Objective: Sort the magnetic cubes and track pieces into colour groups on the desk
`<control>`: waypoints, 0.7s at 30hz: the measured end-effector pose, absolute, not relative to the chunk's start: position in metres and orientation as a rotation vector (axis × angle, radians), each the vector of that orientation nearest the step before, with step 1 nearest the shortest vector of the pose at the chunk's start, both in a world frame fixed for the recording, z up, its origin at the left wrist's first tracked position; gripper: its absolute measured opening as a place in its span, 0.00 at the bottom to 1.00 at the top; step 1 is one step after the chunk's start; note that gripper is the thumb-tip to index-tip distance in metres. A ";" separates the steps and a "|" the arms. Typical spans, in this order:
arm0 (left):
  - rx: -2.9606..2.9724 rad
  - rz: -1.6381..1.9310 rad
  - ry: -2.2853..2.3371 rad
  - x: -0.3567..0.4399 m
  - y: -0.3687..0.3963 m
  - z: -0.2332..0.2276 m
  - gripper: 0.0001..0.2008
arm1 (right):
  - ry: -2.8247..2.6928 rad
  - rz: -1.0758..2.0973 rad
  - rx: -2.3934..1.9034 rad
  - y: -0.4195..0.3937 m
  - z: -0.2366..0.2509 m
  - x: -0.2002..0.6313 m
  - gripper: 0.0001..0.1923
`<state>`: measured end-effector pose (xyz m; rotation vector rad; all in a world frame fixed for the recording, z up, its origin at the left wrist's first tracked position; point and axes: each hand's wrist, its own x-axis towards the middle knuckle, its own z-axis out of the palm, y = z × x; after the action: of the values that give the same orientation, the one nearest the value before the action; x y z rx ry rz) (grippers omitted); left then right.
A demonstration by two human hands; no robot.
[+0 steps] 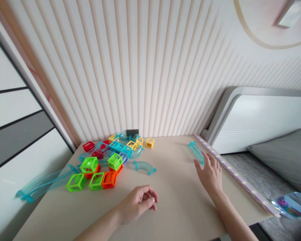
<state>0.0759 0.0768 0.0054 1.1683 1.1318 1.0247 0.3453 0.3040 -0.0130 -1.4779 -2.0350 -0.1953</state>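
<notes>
My right hand (211,173) is at the right side of the table, palm down with thumb and fingers apart. The near end of a translucent teal track piece (195,151) lies between its thumb and index finger; whether they touch it I cannot tell. My left hand (140,203) hovers over the near middle of the table, fingers loosely curled toward the thumb, with nothing visible in them. Beyond it lies a curved teal track piece (144,166). To its left are green frame cubes (96,181) and orange frame cubes (108,179).
Red cubes (88,146), yellow cubes (149,143) and joined teal cubes (120,147) cluster at the back left. A long teal track (48,180) sticks out past the left edge. A small black object (132,132) stands against the ribbed wall. A plastic bottle (293,204) lies on the bed.
</notes>
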 end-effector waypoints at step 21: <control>2.111 0.861 2.400 0.027 0.112 -0.038 0.19 | -2.742 0.279 -0.376 0.273 -0.007 0.100 0.24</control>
<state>0.0272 0.1123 -0.0381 2.1105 2.4005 0.8613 0.1000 0.2735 -0.0067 -0.3761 -2.7417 0.2793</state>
